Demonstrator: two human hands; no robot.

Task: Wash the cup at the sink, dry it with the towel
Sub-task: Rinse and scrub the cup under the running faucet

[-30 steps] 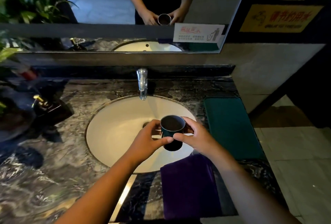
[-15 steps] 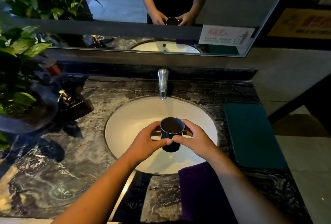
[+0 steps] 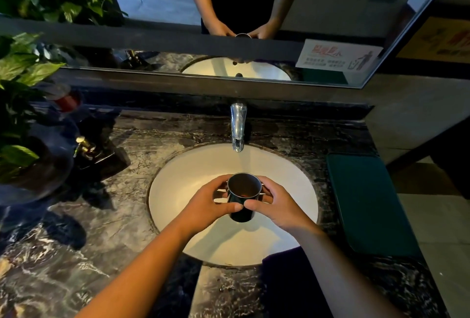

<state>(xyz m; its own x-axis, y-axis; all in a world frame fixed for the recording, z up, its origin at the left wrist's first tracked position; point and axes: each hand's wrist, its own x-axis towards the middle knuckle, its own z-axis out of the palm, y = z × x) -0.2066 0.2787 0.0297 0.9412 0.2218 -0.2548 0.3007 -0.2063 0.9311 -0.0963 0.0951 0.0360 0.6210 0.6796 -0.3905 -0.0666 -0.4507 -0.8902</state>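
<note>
A dark cup (image 3: 243,191) is held upright over the white sink basin (image 3: 193,180), its mouth facing up. My left hand (image 3: 208,203) wraps its left side and my right hand (image 3: 277,204) its right side, with both thumbs meeting on the near wall. The chrome faucet (image 3: 238,126) stands just beyond the cup, and no water stream is clearly visible. A dark purple towel (image 3: 282,282) lies on the marble counter at the near edge of the basin, partly hidden under my right forearm.
A green mat (image 3: 366,203) lies on the counter right of the basin. Left of it are a potted plant (image 3: 23,68), a dark soap dispenser with a gold pump (image 3: 87,149) and a glass bowl (image 3: 38,177). A mirror (image 3: 229,12) spans the wall behind.
The view has swung left and moved closer, so the basin sits more central. Both hands have kept their hold on the cup, now nearer the faucet.
</note>
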